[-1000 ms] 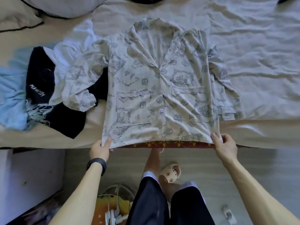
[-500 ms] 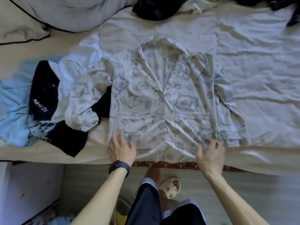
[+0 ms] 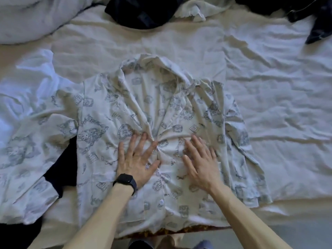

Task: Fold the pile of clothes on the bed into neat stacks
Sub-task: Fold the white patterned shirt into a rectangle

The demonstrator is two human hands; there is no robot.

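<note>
A white pyjama shirt with a grey print lies face up on the bed, collar away from me, hem at the near edge. My left hand, with a black watch on the wrist, presses flat on the shirt's chest left of the button line. My right hand presses flat just right of the button line. Fingers of both hands are spread and straight. The shirt's left sleeve spreads out over other clothes; the right sleeve lies folded along the shirt's side.
A black garment shows under the left sleeve, with a white garment beyond it. More dark clothes and a white cloth lie at the far side. A wrinkled white sheet covers the bed to the right.
Both hands let go of the shirt's hem and slid up the front to the chest, flat on the cloth. My head moved closer over the bed.
</note>
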